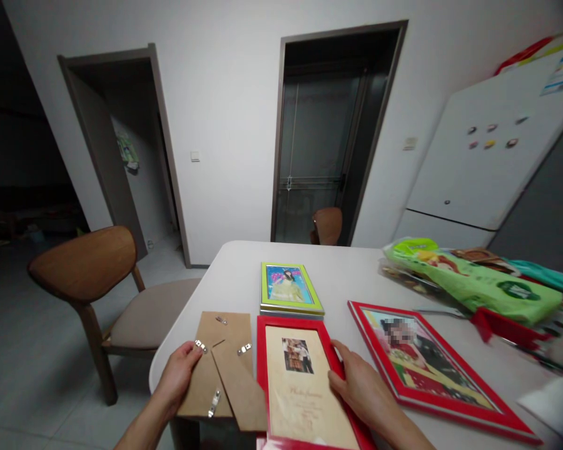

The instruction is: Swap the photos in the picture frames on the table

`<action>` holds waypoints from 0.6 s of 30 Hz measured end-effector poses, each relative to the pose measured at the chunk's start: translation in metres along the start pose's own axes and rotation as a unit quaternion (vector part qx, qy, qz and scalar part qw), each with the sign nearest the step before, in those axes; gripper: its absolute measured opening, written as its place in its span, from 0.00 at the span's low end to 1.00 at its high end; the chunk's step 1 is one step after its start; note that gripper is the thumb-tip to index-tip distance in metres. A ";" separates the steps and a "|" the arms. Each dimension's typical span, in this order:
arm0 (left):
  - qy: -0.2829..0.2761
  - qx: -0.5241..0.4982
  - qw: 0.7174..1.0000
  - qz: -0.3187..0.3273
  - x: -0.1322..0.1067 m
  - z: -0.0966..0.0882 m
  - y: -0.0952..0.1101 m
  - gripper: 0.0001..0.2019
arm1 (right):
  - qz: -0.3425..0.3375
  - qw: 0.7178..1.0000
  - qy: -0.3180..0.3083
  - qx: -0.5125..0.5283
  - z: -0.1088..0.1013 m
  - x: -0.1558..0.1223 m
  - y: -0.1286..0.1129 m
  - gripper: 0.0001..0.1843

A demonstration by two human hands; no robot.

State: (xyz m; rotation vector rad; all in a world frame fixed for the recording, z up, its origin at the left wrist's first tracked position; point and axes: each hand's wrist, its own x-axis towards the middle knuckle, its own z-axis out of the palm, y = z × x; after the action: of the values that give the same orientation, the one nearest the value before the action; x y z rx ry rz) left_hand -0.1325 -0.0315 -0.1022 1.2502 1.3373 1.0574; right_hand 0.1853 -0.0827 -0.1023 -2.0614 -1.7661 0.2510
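Observation:
My left hand (182, 370) pinches the left edge of a brown backing board (199, 387), which carries several metal clips and a fold-out stand flap (238, 390). With its thumb on the front, my right hand (359, 384) grips the right side of a red picture frame (261, 362). Inside that frame is a cream insert sheet (291, 400) with a small printed picture. The board and the frame are side by side at the table's near edge, the flap touching or overlapping the frame's left side. Beyond them lies a yellow-green picture frame (316, 299) with a photo of a person in a dress.
A larger red picture frame (450, 369) with a photo lies on the white table (356, 265), right of my right hand. Green packages (502, 287) and a red object (507, 331) crowd the table's right side. A wooden chair (87, 265) stands left; a fridge (488, 144) is behind right.

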 end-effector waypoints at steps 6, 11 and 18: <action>0.088 0.126 0.986 0.065 0.014 -0.012 0.006 0.18 | 0.120 0.940 -0.063 0.314 -0.013 0.001 -0.003 0.33; 0.048 0.173 0.970 0.167 -0.021 0.057 0.022 0.23 | 0.174 0.783 -0.118 0.585 -0.030 -0.011 -0.019 0.41; -0.216 0.259 0.852 0.401 -0.077 0.158 0.046 0.31 | 0.125 0.810 -0.084 0.566 -0.039 -0.015 -0.036 0.45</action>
State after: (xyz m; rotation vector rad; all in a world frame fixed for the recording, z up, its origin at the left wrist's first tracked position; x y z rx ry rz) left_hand 0.0294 -0.1086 -0.0717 2.4244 0.7416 0.8637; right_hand 0.1656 -0.1012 -0.0544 -1.3289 -0.9273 1.2460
